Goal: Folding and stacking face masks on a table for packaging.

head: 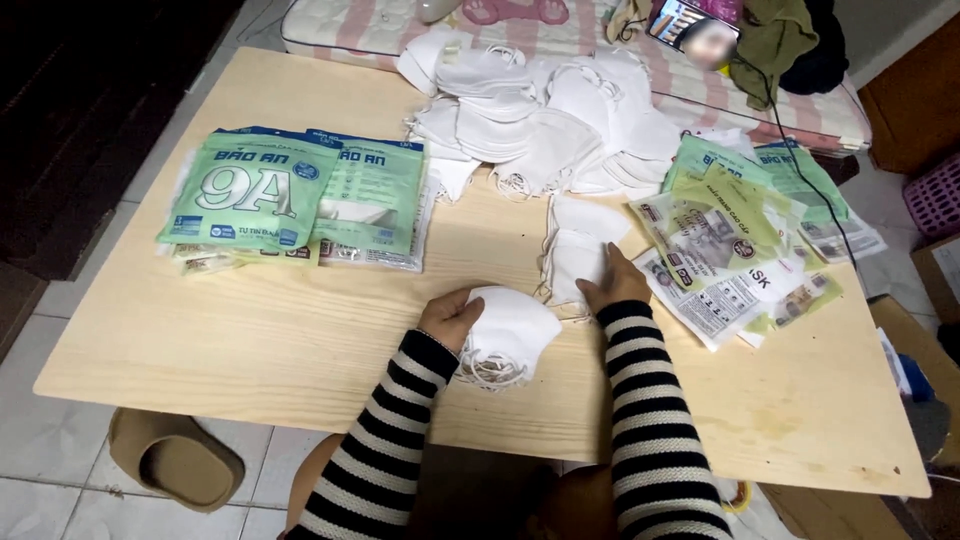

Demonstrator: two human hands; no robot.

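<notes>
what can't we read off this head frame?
- Left hand: its fingers are behind the folded white masks it holds, so the grip is unclear.
- Right hand: fingertips merge into the flat mask beneath; pinching or just pressing, cannot tell.
- Mask pile: overlapping white on white, no count possible.
- Phone: screen blurred, cut by the top edge.
- Empty bags: overlapping, number unclear.
</notes>
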